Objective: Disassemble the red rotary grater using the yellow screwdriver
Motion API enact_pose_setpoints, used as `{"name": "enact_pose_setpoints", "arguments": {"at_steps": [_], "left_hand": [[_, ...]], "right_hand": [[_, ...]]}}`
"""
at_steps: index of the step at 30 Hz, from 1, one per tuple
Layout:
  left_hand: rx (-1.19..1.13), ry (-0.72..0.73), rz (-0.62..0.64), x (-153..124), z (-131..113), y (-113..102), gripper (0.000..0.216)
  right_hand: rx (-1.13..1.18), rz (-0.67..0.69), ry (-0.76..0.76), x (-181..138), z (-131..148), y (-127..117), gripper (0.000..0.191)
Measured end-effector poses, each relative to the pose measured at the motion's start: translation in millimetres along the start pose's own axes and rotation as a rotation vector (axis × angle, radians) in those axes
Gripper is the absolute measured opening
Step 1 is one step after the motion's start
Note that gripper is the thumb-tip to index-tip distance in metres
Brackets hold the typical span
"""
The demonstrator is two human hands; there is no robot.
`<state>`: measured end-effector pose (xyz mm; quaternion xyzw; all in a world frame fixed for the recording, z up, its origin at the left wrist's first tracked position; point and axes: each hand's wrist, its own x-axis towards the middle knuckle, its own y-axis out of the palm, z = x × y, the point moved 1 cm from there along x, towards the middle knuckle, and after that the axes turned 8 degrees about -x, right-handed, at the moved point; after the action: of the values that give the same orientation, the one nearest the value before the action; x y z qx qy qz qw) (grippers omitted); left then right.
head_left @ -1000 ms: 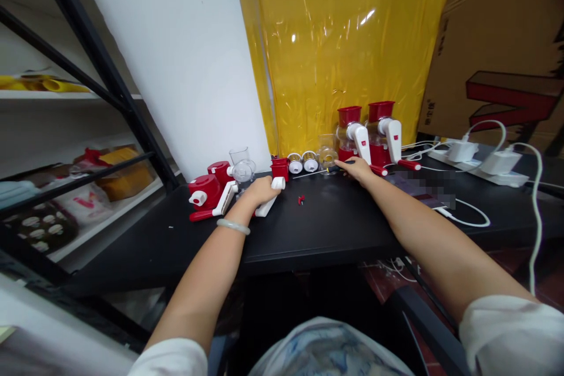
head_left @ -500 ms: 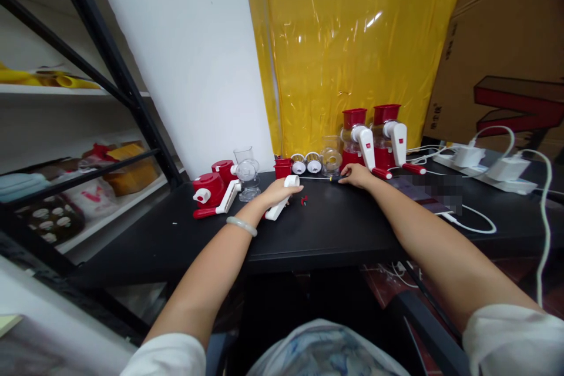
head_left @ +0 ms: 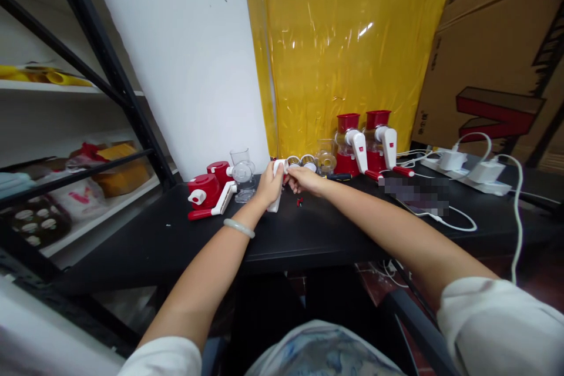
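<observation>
My left hand (head_left: 269,184) is closed around a white crank handle (head_left: 274,204), whose round end points up and whose arm hangs down below my fingers. Against that round end my right hand (head_left: 303,180) is pinched, its thumb and fingers bent in from the right; any small part between the fingertips is hidden. Small red pieces (head_left: 300,202) lie on the black table just below my hands. A screwdriver (head_left: 338,177) with a dark and yellow handle rests on the table behind my right wrist.
Two red and white rotary graters (head_left: 348,144) stand at the back right. Metal grating drums (head_left: 309,163) sit behind my hands. Red bases (head_left: 206,191), another crank and a clear housing (head_left: 243,176) are on the left. A phone (head_left: 408,195), cables and a power strip (head_left: 478,179) occupy the right.
My right hand has let go of the screwdriver and moved left to the crank handle's round end. The handle in my left hand has tilted more upright.
</observation>
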<state>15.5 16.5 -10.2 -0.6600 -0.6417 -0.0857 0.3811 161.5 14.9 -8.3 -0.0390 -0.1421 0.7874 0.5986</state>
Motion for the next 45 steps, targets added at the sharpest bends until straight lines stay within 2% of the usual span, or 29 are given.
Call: {"name": "enact_pose_setpoints", "arguments": {"at_steps": [2, 5, 10, 28, 34, 40, 42, 45], "left_hand": [[0.077, 0.063, -0.028, -2.9, -2.0, -0.2, 0.044], [0.183, 0.051, 0.02, -8.6, -7.5, 1.0, 0.046], [0.318, 0.097, 0.022, -13.9, -16.5, 0.8, 0.047], [0.168, 0.226, -0.127, -15.0, -17.7, 3.1, 0.047], [0.135, 0.244, -0.133, -17.3, -18.3, 5.2, 0.049], [0.179, 0.311, -0.282, -10.1, -7.8, -6.8, 0.056], [0.194, 0.364, -0.258, -9.3, -5.4, -7.3, 0.057], [0.186, 0.441, -0.201, -12.3, -4.8, -1.4, 0.059]], "right_hand": [[0.149, -0.035, -0.059, 4.4, -3.1, 11.7, 0.037], [0.239, -0.106, -0.18, 8.5, -12.3, 20.2, 0.041], [0.294, -0.083, -0.284, 4.4, -18.9, 18.1, 0.045], [0.408, -0.172, -0.265, -6.8, -7.8, 21.4, 0.034], [0.404, -0.18, -0.243, -7.4, -9.2, 24.5, 0.027], [0.416, -0.345, -0.264, -10.2, -4.1, 0.8, 0.022], [0.355, -0.263, -0.235, -12.3, -2.1, -2.4, 0.022], [0.324, -0.088, -0.202, -15.5, -2.3, 8.5, 0.028]]}}
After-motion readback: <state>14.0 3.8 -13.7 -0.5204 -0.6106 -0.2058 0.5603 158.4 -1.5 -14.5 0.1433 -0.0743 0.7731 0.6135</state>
